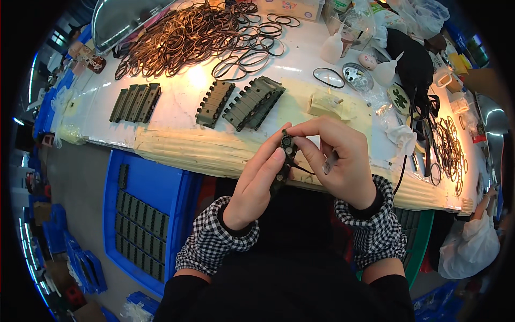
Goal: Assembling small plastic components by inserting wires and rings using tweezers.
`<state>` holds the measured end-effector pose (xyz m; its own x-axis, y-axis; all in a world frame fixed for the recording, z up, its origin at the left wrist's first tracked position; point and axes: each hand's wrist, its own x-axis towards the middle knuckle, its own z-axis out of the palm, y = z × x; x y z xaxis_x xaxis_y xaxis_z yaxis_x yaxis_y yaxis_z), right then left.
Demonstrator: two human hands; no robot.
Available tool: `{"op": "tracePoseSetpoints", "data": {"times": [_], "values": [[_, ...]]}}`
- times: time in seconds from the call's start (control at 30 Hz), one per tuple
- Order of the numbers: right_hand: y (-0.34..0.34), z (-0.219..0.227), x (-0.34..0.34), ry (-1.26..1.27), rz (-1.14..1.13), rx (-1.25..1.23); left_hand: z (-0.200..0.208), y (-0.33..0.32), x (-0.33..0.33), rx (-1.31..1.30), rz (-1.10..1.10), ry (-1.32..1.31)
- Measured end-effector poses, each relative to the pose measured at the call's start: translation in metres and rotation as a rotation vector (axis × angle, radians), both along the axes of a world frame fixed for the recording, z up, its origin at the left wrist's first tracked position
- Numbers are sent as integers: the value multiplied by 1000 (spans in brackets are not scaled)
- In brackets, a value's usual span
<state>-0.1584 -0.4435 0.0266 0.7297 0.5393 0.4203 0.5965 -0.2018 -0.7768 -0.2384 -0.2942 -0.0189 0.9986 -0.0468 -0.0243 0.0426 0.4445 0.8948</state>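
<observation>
Over the table's front edge, both hands meet at a dark green part [287, 149] with small round wheel-like pieces along its side. My left hand [254, 185] grips it from the left, fingers stretched along it and thumb pressed on its face. My right hand [343, 158] pinches its upper end between thumb and forefinger. A thin dark strip [305, 169] sticks out from the part below the right thumb. Something small and silvery [330, 162] shows in the right palm; its kind is unclear. Similar green parts [254, 103] stand in rows beyond my left hand.
A heap of dark rubber bands [182, 37] covers the far left of the table. Beyond the right hand sits a pale block [328, 105]; squeeze bottles [332, 47] stand farther back. A blue crate [111, 214] of green parts is lower left, a green crate [425, 241] lower right.
</observation>
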Motion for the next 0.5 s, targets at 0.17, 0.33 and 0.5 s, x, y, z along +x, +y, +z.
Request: {"op": "tracePoseSetpoints", "data": {"times": [0.17, 0.33, 0.5], "values": [[2, -5, 1, -197, 9, -8, -9, 3, 0, 17, -25, -40], [1, -6, 2, -258, 34, -7, -4, 2, 0, 42, -29, -17], [4, -20, 8, -363, 35, -26, -4, 5, 0, 61, -28, -41]]}}
